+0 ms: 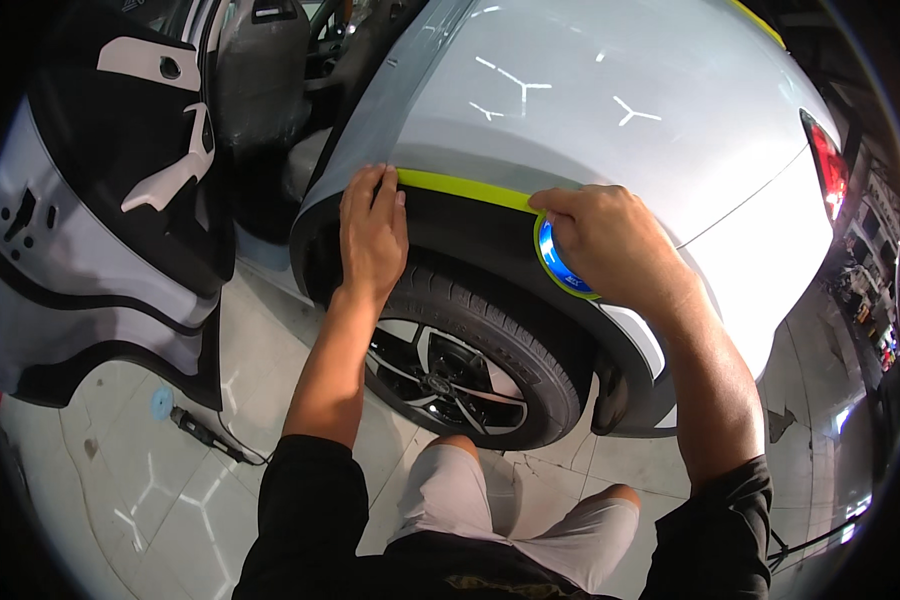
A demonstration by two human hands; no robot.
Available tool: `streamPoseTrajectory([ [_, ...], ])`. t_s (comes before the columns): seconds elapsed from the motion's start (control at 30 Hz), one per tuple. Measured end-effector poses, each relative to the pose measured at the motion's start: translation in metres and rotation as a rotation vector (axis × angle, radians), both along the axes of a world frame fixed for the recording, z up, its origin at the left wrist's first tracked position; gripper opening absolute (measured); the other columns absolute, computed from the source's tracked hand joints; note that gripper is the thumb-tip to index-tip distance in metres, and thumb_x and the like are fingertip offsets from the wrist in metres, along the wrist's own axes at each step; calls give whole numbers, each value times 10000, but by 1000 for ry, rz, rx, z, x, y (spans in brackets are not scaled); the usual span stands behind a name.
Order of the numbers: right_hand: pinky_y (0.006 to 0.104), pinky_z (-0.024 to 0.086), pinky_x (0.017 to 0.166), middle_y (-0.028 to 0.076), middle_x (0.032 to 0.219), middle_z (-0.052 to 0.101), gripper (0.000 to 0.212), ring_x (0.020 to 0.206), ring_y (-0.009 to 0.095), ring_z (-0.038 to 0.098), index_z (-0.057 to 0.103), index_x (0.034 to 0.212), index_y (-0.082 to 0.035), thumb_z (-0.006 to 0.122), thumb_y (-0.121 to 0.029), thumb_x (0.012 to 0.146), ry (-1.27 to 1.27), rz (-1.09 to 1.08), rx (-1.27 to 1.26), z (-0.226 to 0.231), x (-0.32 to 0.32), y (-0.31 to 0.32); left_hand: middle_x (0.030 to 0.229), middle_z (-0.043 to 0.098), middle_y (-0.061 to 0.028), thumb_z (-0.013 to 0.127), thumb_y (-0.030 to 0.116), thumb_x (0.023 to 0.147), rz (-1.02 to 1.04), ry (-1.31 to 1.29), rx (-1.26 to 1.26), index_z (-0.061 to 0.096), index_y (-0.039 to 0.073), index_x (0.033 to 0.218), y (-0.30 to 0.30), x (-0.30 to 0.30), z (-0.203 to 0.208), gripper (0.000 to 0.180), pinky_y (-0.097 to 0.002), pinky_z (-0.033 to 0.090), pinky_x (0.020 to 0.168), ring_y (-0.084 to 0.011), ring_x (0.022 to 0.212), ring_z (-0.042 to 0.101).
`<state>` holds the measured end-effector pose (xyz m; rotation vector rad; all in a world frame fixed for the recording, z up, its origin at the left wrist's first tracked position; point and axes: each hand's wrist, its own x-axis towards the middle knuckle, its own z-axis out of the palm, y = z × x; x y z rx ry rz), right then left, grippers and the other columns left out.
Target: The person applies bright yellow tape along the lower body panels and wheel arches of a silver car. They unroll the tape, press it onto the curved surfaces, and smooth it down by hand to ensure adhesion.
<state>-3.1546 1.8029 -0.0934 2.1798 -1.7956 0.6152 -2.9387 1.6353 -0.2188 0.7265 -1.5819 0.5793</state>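
A strip of yellow-green masking tape (465, 188) runs along the upper edge of the black wheel arch trim (490, 240) of a silver car (610, 120). My left hand (372, 232) lies flat on the strip's left end, fingertips pressing it onto the body. My right hand (620, 245) grips the roll of tape (560, 265), yellow-green with a blue core, held against the arch at the strip's right end. The rear wheel (470, 365) sits just below both hands.
The car's rear door (100, 220) stands open at the left, with the seat behind it. A polishing tool with a blue pad (185, 420) and its cable lies on the tiled floor. My knees are by the tyre. Cluttered shelves are at far right.
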Motion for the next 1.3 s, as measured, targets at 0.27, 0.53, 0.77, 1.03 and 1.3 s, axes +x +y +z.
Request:
streamPoseTrajectory([
  [0.27, 422, 569, 859, 186, 970, 740, 329, 882, 324, 722, 735, 1173, -96, 511, -107, 933, 44, -140, 54, 1, 12, 3, 1224, 590, -203, 598, 35, 928, -101, -87, -34, 643, -38, 1221, 19, -10, 6, 306, -507, 424, 1065, -405, 1219, 539],
  [0.53, 435, 568, 853, 176, 945, 737, 304, 890, 337, 717, 749, 1140, -106, 525, -119, 935, 81, -215, 113, 2, 21, 3, 1211, 595, -172, 620, 6, 882, -232, -118, -84, 651, -17, 1215, 34, -44, 3, 335, -480, 448, 1022, -397, 1175, 556],
  [0.77, 415, 574, 861, 176, 996, 738, 296, 909, 328, 722, 737, 1165, -100, 539, -160, 954, 180, -125, 89, -6, 4, -3, 1200, 588, -150, 632, -26, 842, -288, -146, -101, 660, 22, 1200, 51, -68, 13, 363, -470, 459, 999, -384, 1164, 546],
  [1.03, 364, 562, 777, 195, 958, 747, 236, 821, 260, 725, 723, 1149, 3, 624, -92, 957, -167, 71, -109, -41, -80, 75, 1178, 594, -144, 612, -92, 797, -282, -156, -125, 667, 25, 1165, 50, -71, 15, 390, -474, 462, 981, -373, 1125, 558],
  [1.3, 369, 593, 711, 156, 875, 753, 240, 728, 254, 731, 737, 1145, -42, 612, -141, 966, -178, -15, -152, -53, -76, 63, 1165, 612, -120, 650, -21, 793, -279, -302, -152, 679, 44, 1170, 71, -93, 13, 384, -499, 420, 1047, -360, 1146, 546],
])
